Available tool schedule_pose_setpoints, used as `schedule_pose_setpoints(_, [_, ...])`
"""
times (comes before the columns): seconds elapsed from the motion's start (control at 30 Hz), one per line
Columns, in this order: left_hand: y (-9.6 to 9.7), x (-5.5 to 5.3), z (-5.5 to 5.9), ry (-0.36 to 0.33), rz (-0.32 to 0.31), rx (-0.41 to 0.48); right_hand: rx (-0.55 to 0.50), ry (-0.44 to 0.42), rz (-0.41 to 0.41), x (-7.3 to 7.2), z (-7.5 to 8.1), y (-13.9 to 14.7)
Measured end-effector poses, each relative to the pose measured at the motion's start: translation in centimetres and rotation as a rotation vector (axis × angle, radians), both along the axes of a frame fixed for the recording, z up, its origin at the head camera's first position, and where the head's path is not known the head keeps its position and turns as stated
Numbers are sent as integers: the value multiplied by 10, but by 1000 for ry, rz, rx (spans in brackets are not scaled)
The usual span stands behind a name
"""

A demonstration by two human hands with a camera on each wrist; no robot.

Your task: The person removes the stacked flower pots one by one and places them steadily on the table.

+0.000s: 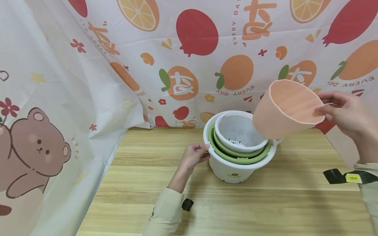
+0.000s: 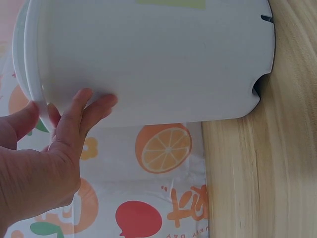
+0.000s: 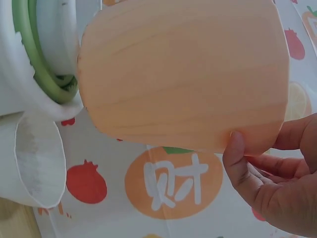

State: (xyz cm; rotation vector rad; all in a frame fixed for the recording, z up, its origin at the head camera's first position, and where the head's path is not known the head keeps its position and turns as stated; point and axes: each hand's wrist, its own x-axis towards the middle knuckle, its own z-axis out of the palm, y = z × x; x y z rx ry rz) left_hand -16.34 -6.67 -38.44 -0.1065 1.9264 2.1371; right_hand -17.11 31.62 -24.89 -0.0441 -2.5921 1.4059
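My right hand (image 1: 348, 113) pinches the rim of a peach flowerpot (image 1: 267, 114) and holds it tilted in the air, beside and partly over a nested stack of pots. In the right wrist view, the peach pot's wall (image 3: 183, 74) fills much of the picture, with thumb and fingers at its rim. The outermost of the stack is a large white pot (image 1: 217, 167) on the table. Inside it sit green pot rims (image 1: 242, 160), and innermost a smaller white pot (image 1: 236, 127) with a slotted bottom. My left hand (image 1: 193, 157) grips the large white pot's rim at its left side, fingers under the lip.
Another white pot (image 3: 42, 163) stands right of the stack, mostly hidden behind the peach pot in the head view. The wooden table (image 1: 141, 183) ends at a fruit-printed cloth (image 1: 195, 72) behind. A bear-printed cloth (image 1: 44, 141) hangs along the left.
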Motion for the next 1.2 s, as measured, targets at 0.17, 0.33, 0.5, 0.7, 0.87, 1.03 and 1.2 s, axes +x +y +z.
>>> schedule_pose_setpoints(0.17, [0,0,0,1,-2,1,7,17,-13,2,-5,13])
schedule_pose_setpoints(0.33, [0,0,0,6,-2,5,-14,32,-35,4,-11,25])
schedule_pose_setpoints(0.5, [0,-1,-1,16,-4,11,-82,25,-31,5,-17,34])
schedule_pose_setpoints(0.7, [0,-1,-2,15,-4,10,-115,-20,-43,8,-23,42])
schedule_pose_setpoints(0.87, [0,-1,-2,17,-10,8,-120,-43,-60,9,-32,50])
schedule_pose_setpoints(1.03, [-1,0,-3,17,-17,6,-28,-74,-116,13,-41,57])
schedule_pose_setpoints(1.2, [-1,0,-3,15,-13,6,-105,-63,-101,18,-49,60])
